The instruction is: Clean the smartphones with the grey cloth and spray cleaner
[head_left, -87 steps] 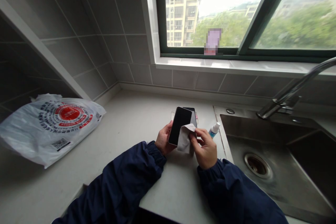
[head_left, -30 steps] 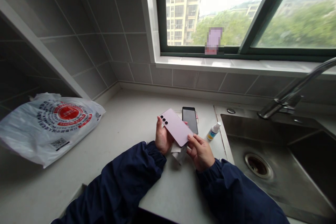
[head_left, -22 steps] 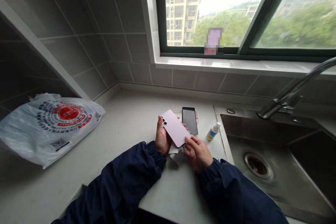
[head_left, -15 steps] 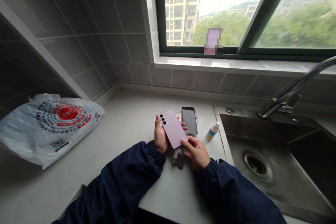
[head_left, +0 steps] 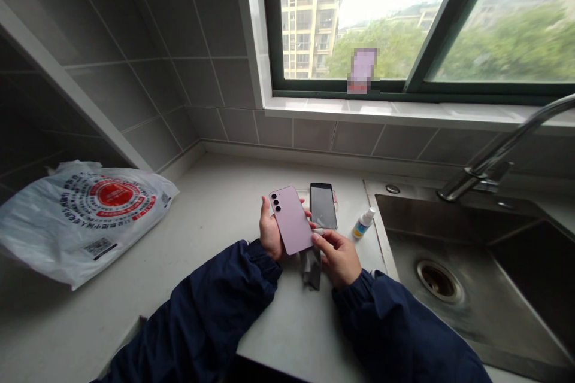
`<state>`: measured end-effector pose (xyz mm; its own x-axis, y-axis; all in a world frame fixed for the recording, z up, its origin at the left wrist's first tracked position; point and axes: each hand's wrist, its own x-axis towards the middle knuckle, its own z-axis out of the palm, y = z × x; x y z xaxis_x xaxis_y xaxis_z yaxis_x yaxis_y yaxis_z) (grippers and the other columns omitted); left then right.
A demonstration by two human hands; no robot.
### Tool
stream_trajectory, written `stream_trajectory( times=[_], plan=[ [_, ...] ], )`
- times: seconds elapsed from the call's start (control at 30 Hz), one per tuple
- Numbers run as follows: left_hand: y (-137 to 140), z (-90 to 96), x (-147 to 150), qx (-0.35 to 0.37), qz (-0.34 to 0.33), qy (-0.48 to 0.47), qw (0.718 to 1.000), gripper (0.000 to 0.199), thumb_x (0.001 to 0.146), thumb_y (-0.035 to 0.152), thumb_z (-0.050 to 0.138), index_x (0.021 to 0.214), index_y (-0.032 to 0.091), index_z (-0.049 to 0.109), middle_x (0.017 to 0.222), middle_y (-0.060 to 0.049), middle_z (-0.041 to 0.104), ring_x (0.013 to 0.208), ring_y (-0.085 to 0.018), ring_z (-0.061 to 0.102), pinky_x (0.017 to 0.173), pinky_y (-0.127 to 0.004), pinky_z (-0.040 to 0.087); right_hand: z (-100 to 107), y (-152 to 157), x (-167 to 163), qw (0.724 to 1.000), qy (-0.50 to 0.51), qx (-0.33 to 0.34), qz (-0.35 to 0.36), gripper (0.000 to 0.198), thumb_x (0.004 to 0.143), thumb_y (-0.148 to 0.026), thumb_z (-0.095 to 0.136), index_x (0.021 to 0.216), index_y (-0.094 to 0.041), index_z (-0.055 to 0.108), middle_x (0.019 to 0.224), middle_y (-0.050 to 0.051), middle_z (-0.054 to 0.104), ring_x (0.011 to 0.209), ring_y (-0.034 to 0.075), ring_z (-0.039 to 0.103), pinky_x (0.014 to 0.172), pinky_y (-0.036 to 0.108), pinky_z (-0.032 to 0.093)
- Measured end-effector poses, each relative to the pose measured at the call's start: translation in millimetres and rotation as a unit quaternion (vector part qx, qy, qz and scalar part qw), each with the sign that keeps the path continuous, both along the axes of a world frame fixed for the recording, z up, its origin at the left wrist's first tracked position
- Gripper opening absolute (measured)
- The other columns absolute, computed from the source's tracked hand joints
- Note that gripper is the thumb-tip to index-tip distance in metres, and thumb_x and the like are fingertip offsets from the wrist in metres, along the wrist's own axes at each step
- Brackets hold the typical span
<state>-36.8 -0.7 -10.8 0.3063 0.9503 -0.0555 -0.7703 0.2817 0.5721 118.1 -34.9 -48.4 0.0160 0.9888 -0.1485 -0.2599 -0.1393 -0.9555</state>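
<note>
A pink smartphone [head_left: 291, 220] lies in my left hand [head_left: 271, 233], its back with three camera lenses turned up. The fingers of that hand reach around the far edge, and its thumb stands off the near edge. My right hand [head_left: 340, 258] is closed in a pinch at the phone's lower right corner. From those fingers a dark grey cloth [head_left: 311, 269] hangs below the phone. A small white bit shows at the right fingertips; I cannot make out what it is. Behind the hands, a second phone [head_left: 323, 206] with a dark screen lies on the counter.
A small white-capped spray bottle [head_left: 363, 223] stands right of the hands, beside the steel sink [head_left: 467, 287] and its tap [head_left: 476, 176]. On the left of the counter [head_left: 220, 203] lies a white plastic bag [head_left: 54, 215] with red print. A window is behind.
The pink phone has shifted slightly left and turned a little more upright with my left hand. My right thumb has slid off its back to the corner, and the cloth hangs slightly further right.
</note>
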Motion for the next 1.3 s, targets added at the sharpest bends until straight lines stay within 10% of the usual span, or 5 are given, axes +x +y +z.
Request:
stream_trajectory(
  times=[0.53,0.7,0.93,1.3],
  plan=[
    [-1,-6.1,2,-0.005,-0.048,0.006,0.999,0.096,0.082,0.086,0.022,0.120,0.008,0.062,0.094,-0.020,0.071,0.076,-0.034,0.071,0.074,-0.049,0.054,17,6,17,0.976,-0.096,0.144,-0.135,0.035,0.078,-0.046,0.076,0.096,-0.017,0.070,0.091,0.007,0.074,0.085,0.022,0.071,0.079,0.036,0.058],
    [-1,-14.6,5,-0.056,-0.106,0.029,0.992,0.104,0.079,0.089,0.017,0.127,0.007,0.060,0.098,-0.022,0.072,0.085,-0.037,0.072,0.081,-0.052,0.053,24,-2,17,0.887,-0.247,0.361,-0.147,0.037,0.091,-0.025,0.063,0.127,-0.018,0.062,0.126,0.013,0.063,0.116,0.027,0.064,0.094,0.043,0.057],
    [-2,-7.5,11,-0.061,-0.061,0.006,0.996,0.096,0.088,0.080,0.020,0.132,0.004,0.058,0.110,-0.023,0.072,0.109,-0.036,0.067,0.101,-0.049,0.047,19,-13,6,0.722,-0.453,0.513,0.100,0.061,0.092,-0.015,0.053,0.151,-0.018,0.038,0.141,0.016,0.056,0.135,0.031,0.050,0.113,0.059,0.038],
    [-8,-10.2,17,-0.063,-0.120,0.008,0.991,0.096,0.090,0.078,0.019,0.137,0.001,0.054,0.121,-0.023,0.068,0.123,-0.033,0.061,0.115,-0.043,0.034,7,-8,6,0.677,-0.545,0.491,0.058,0.054,0.098,-0.028,0.049,0.147,-0.008,0.044,0.148,0.023,0.048,0.141,0.037,0.041,0.109,0.059,0.043]
  ],
)
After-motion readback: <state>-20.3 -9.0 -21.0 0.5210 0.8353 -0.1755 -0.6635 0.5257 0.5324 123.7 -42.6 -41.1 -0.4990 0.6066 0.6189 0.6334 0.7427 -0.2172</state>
